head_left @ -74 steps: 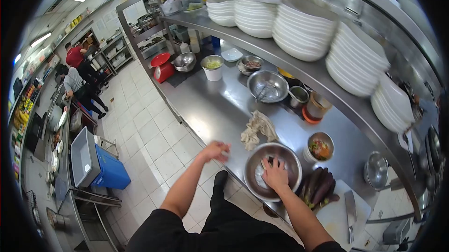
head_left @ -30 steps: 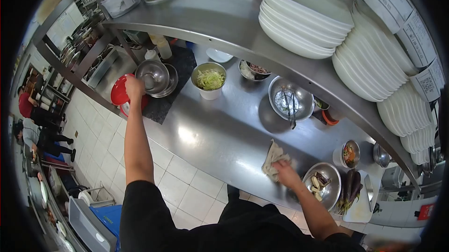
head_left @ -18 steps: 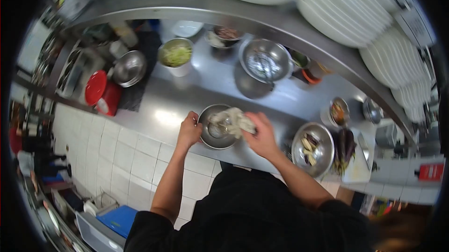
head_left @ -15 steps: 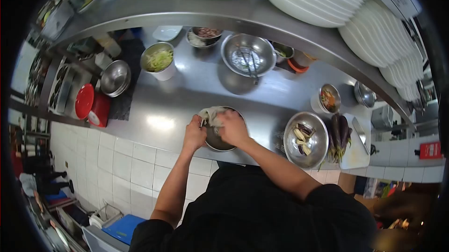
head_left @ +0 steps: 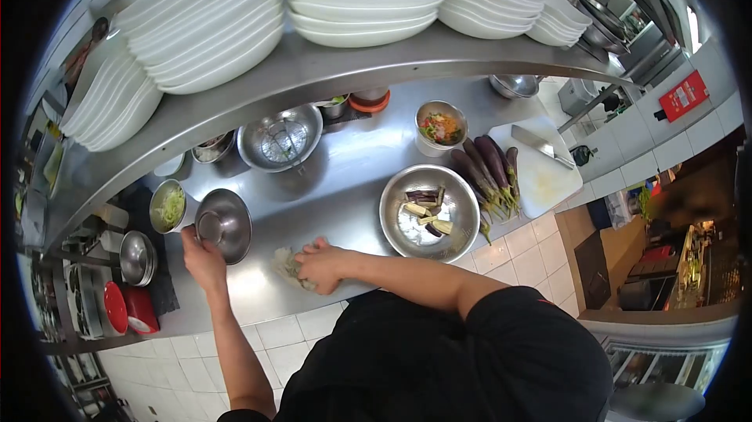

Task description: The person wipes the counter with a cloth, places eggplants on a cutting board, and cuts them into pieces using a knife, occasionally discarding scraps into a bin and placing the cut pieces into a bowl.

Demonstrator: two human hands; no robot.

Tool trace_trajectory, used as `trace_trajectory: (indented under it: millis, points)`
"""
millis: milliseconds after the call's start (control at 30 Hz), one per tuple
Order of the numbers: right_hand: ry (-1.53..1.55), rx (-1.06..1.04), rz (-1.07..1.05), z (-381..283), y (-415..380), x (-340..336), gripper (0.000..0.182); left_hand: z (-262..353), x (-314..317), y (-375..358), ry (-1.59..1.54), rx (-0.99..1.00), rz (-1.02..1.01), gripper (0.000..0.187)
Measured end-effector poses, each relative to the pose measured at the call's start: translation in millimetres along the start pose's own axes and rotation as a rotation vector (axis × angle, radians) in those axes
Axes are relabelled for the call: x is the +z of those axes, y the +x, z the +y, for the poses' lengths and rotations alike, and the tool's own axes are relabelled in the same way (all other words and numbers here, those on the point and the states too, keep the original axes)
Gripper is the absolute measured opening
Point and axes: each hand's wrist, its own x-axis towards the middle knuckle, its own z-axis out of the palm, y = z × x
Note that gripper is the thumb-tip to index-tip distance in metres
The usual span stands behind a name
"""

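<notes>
Several whole eggplants [head_left: 489, 167] between cut-eggplant bowl [head_left: 430, 213] and cutting board [head_left: 540, 165]

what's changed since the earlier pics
The left hand has moved the metal bowl left, beside the tub of greens, still at its rim. The right hand has brought the cloth out of it onto the counter. The eggplant bowl, whole eggplants and knife stayed put.
</notes>
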Motion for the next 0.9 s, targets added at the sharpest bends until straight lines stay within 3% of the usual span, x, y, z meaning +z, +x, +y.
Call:
trace_trajectory:
  millis: [67,100,133,167,200,233,267,400,467,533,600,667,733,800,867,900]
  points:
    - [0.221,0.054,0.388,7.9,-61.6,-7.9,0.044,17.3,5.3,-0.8,-0.110,-0.055,-0.054,0.030]
    - [0.258,0.275,0.455,16.0,-91.6,-17.9,0.042,23.7,6.0,-3.6,-0.221,-0.124,-0.102,0.028]
    - [0.230,0.430,0.479,50.7,-120.3,-8.5,0.052,17.7,29.7,-17.2,-0.186,-0.085,-0.112,0.027]
    - [0.239,0.736,0.461,63.7,-153.4,-16.7,0.057,22.8,56.5,-36.9,-0.371,-0.089,-0.138,0.026]
    - [0.206,0.924,0.279,55.9,-192.5,-63.0,0.058,7.3,95.2,-59.0,-0.365,-0.208,-0.281,0.022]
    - [0.206,0.999,0.296,75.1,-216.9,-47.3,0.058,38.7,106.6,-81.9,-0.618,-0.485,-0.425,0.019]
    - [0.205,1.070,0.314,95.2,-229.4,-28.2,0.059,52.8,133.6,-108.2,-0.689,-0.550,-0.424,0.022]
    - [0.154,0.888,0.331,126.2,-229.1,31.0,0.062,129.5,141.4,-158.9,-0.628,-0.679,-0.412,0.026]
    - [0.114,0.779,0.399,148.0,-225.4,54.5,0.059,139.8,138.3,-175.2,-0.637,-0.756,-0.399,0.028]
    - [0.232,0.712,0.456,161.9,-231.7,60.2,0.050,137.6,135.3,-195.9,-0.191,-0.248,-0.096,0.028]
    - [0.255,0.596,0.552,185.6,-237.2,61.5,0.038,177.5,108.6,-214.5,-0.274,-0.412,-0.077,0.028]
    - [0.302,0.496,0.635,202.9,-241.6,52.1,0.030,204.5,97.7,-237.1,-0.315,-0.344,0.027,0.024]
    - [0.509,0.493,0.624,210.4,-239.1,29.6,0.026,225.3,102.9,-263.7,-0.505,-0.337,-0.095,0.011]
    - [0.570,0.441,0.658,194.6,-236.2,-5.1,0.024,247.0,109.6,-286.1,-0.569,-0.392,-0.157,0.011]
    - [0.931,0.396,0.509,158.3,-225.2,-51.3,0.032,262.3,105.2,-285.7,-0.475,-0.371,-0.077,0.014]
    - [0.847,0.274,0.564,151.7,-203.0,-53.3,0.035,265.0,102.8,-283.6,-0.396,-0.340,-0.036,0.018]
